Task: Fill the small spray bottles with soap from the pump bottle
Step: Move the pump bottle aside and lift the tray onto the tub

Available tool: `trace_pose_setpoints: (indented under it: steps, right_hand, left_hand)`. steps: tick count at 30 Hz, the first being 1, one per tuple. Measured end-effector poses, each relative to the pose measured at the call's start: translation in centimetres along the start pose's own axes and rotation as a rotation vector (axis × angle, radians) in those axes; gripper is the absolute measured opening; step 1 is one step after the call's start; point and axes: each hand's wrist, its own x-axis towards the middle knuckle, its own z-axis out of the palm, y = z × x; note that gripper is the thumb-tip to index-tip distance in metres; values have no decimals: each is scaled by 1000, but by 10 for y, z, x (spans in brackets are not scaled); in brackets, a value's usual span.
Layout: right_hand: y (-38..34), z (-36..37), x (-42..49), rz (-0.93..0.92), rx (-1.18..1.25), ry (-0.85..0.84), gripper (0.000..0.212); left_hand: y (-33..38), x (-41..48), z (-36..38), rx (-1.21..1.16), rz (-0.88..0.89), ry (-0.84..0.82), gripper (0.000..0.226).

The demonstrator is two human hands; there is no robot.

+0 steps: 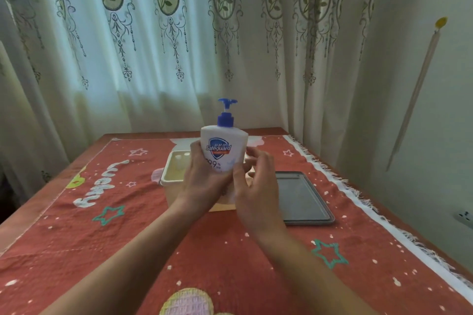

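Observation:
A white pump bottle [224, 147] with a blue pump head and a Safeguard label is held upright above the table. My left hand [202, 181] grips its lower body from the left. My right hand [256, 181] is at the bottle's right side, thumb on the lower front, fingers loosely spread behind. Behind my hands stands a cream box [172, 174], and small spray bottles [182, 161] show inside its far left corner. The rest of the box is hidden by my hands.
A red patterned cloth [128, 225] covers the table. To the right of the box a grey metal tray [302, 199] lies flat. Flowered curtains [166, 33] hang behind the table, and a wall with a socket [465, 217] is at the right.

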Motion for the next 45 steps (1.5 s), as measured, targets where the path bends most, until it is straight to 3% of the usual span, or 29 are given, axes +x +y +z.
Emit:
trace_pose_setpoints:
  steps: [10,14,16,19,21,24,27,32,36,40,45]
  right_hand:
    - [-36,30,81,76,-176,-243,56]
    - [-49,51,102,-15,-204,-275,94]
    - [-49,68,106,-70,-239,-295,100]
    - [-41,86,113,-120,-298,-357,86]
    - [-35,89,124,-125,-275,-398,75]
    - [-21,83,141,-166,-304,-486,69]
    - [-1,81,146,-184,-398,-659,71]
    - [31,83,140,-40,-394,-925,55]
    - [41,81,139,35,-453,-1073,62]
    - [39,86,142,138,-432,-1253,51]
    - [43,109,139,146,-568,-1326,53]
  left_hand:
    - [-7,22,-39,-229,121,22,58]
    - [-10,35,-42,-53,110,178,64]
    - [-14,42,-40,13,115,243,61]
    - [-22,51,-41,40,100,264,59]
    - [-29,55,-47,32,85,187,59]
    - [-43,59,-64,-44,82,52,42]
    - [-60,63,-81,27,19,129,39]
    - [-90,66,-87,127,-150,142,36]
    - [-101,63,-83,105,-168,114,29]
    - [-102,62,-83,63,-161,125,26]
    - [-101,61,-86,-20,-182,134,26]
